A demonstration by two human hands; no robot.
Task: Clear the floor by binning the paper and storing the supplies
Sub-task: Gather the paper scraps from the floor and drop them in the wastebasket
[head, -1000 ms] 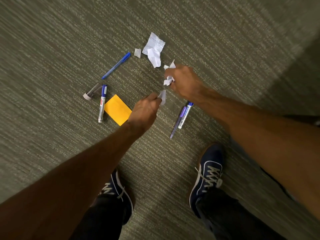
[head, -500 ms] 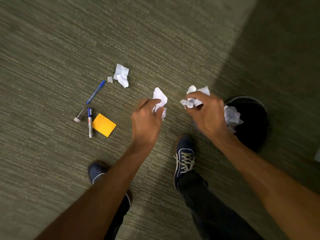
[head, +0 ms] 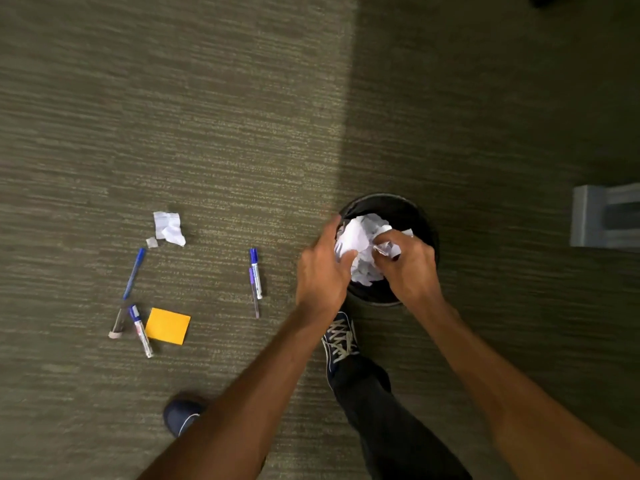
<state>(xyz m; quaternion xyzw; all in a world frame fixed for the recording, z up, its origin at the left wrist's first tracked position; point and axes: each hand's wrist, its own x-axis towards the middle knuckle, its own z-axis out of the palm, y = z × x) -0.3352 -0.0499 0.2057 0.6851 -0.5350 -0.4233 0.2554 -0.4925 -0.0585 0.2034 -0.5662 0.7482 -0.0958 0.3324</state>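
Observation:
Both hands are over the black round bin (head: 412, 206), which holds white crumpled paper (head: 363, 237). My left hand (head: 322, 271) pinches a paper scrap at the bin's left rim. My right hand (head: 408, 268) grips a small crumpled scrap above the bin's near side. On the carpet to the left lie a crumpled sheet (head: 169, 226) with a tiny scrap (head: 151, 242), a blue pen (head: 134, 273), a marker (head: 255, 273) beside a thin pen (head: 254, 296), another marker (head: 141, 330), an orange sticky pad (head: 168, 326) and a small capped tube (head: 117, 325).
My right shoe (head: 339, 341) stands just in front of the bin; my left shoe (head: 181, 415) is lower left. A grey box-like object (head: 604, 216) sits at the right edge. The right half of the carpet lies in shadow.
The view swung right, so the bin now sits under my hands. Both hands carried their paper scraps from the open carpet to above the bin. The floor items appear shifted left.

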